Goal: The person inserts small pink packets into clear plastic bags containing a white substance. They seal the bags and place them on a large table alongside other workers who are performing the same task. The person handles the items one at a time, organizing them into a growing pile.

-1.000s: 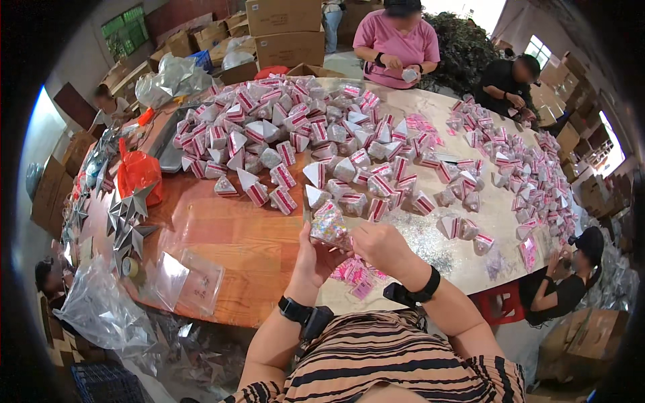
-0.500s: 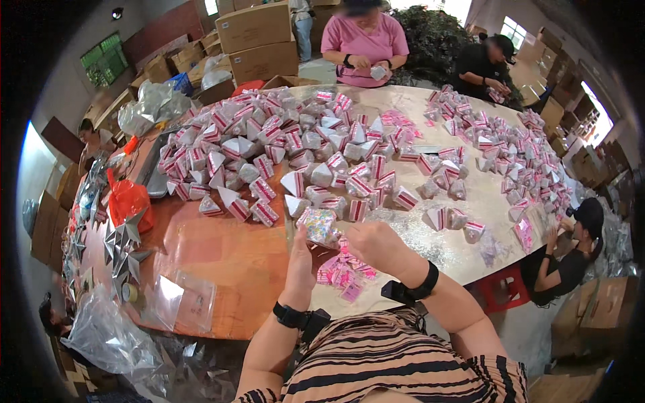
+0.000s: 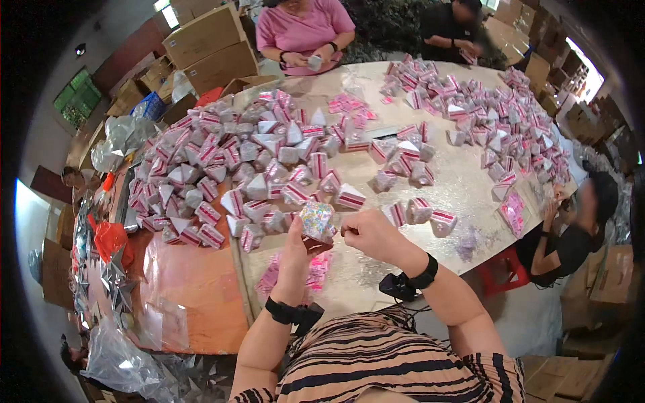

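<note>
Worktable, wrapped wedges toward 11 o'clock; left hand clamped on iridescent block; right hand curled at its 3 o'clock, grip unclear.

Left hand: I see it upright, thumb raised, gripping.
Right hand: back upward, fingers curled, apart from the left.
Forearms: both slant inward from my view's lower edge.
</note>
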`<state>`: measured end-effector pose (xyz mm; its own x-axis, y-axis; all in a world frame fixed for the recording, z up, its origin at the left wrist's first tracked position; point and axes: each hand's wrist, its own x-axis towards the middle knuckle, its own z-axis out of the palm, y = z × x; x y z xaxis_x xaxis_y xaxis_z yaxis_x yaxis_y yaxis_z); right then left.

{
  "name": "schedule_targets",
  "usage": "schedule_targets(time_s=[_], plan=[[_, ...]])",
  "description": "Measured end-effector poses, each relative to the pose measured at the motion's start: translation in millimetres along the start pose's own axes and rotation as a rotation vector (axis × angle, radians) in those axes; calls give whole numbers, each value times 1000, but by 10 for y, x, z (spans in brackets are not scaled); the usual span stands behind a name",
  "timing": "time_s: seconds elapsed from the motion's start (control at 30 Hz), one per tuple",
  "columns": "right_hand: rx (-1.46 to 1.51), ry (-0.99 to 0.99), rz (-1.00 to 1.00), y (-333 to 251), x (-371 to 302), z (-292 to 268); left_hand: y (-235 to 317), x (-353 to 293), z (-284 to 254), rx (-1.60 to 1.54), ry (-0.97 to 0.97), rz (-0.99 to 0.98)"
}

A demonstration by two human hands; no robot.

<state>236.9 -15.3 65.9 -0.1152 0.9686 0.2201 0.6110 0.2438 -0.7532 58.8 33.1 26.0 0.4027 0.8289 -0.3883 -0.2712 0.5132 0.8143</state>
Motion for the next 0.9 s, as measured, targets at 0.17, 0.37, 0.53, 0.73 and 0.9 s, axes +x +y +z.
schedule_targets(time_s=[0.17, 0.37, 0.53, 0.73, 0.9], plan=[[-104, 12, 16, 478, -251, -375, -237, 243, 554, 334, 9, 214], [-138, -97, -98, 788, -290, -553, -204, 185, 1044, 473, 186, 279], [185, -14, -61, 925, -126, -909, -187, 451, 874, 240, 117, 116], [558, -185, 82, 968, -53, -1094, 41, 274, 1451, 413, 193, 250], [879, -354, 340, 916, 45, -1047, 70, 250, 1304, 383, 155, 238]])
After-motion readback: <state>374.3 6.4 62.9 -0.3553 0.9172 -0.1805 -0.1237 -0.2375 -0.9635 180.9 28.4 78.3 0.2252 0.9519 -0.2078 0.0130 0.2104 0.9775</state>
